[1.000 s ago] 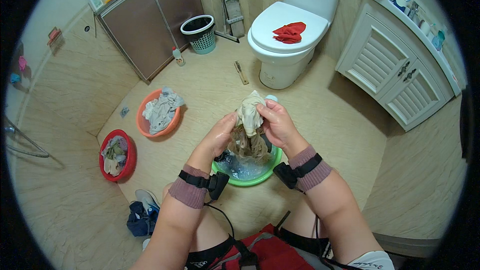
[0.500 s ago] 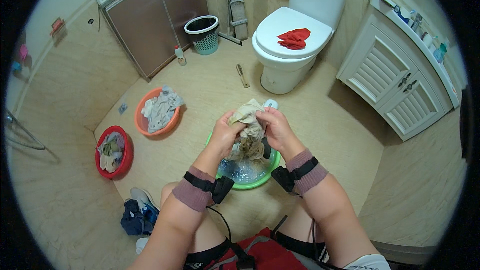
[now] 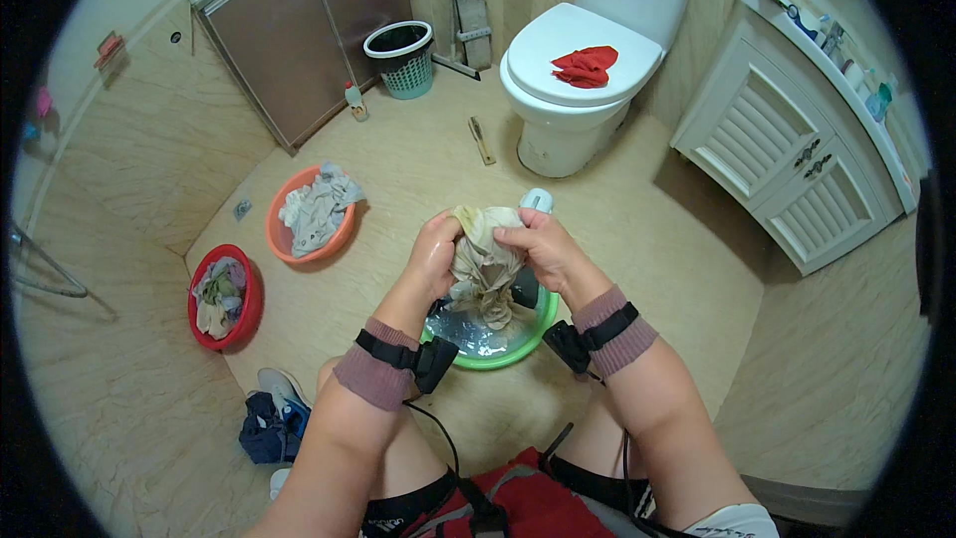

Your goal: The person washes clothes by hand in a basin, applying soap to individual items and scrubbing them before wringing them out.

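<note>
A wet off-white garment with yellowish and brownish patches hangs crumpled between my two hands. My left hand is closed on its left upper edge, and my right hand pinches the right upper edge between thumb and fingers. Below it stands a bright green basin with sudsy water. The garment's lower end hangs over the water; whether it touches cannot be made out. A dark item shows in the basin beside the cloth. Just behind the basin is a white rounded object, its kind unclear.
An orange basin and a red basin, both with clothes, stand at the left. A brush lies near the toilet, whose lid bears a red cloth. Shoes and dark blue cloth lie near my left leg.
My hands have moved slightly apart and spread the garment's upper part wider. More of its pale cloth faces me. The left hand has shifted a little left.
</note>
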### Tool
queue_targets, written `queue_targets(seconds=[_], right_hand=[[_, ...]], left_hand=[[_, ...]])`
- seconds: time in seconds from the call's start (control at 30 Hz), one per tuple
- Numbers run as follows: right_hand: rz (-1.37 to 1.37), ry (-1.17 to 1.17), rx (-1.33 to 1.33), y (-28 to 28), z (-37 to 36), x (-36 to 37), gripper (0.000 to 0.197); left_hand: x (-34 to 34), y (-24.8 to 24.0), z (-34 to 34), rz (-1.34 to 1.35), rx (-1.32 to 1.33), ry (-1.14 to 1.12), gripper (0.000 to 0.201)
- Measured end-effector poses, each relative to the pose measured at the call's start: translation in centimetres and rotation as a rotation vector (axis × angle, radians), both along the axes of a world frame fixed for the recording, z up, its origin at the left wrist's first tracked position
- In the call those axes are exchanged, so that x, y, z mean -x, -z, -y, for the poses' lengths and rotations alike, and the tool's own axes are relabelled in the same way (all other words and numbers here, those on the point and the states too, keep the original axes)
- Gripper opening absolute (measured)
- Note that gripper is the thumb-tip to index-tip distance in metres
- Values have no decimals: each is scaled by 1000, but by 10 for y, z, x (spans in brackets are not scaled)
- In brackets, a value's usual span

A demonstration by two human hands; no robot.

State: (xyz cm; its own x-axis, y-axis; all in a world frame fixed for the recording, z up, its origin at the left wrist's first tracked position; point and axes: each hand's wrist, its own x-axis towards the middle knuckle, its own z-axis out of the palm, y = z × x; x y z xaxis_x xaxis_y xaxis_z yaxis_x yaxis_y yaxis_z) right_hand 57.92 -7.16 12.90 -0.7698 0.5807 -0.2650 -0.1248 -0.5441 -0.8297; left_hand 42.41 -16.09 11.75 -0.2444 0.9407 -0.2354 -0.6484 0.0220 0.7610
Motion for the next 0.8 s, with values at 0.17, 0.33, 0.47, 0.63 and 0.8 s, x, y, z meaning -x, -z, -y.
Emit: queue_targets(seconds=[0.17, 0.33, 0.47, 0.63, 0.8], right_hand=[[-95, 171, -33, -2, -14, -9, 23], [-88, 245, -79, -6, -18, -16, 22], [39, 197, -209, -1, -22, -19, 25], [22, 202, -228, 0, -27, -28, 26], [217, 81, -373, 5, -31, -32, 21]], left_hand=[[-12, -17, 2, -271, 119, 82, 25], [-14, -20, 0, -711, 22, 196, 22], [-3, -12, -3, -549, 56, -38, 23], [10, -16, -5, -312, -38, -192, 21], [31, -17, -4, -114, -138, -276, 17]])
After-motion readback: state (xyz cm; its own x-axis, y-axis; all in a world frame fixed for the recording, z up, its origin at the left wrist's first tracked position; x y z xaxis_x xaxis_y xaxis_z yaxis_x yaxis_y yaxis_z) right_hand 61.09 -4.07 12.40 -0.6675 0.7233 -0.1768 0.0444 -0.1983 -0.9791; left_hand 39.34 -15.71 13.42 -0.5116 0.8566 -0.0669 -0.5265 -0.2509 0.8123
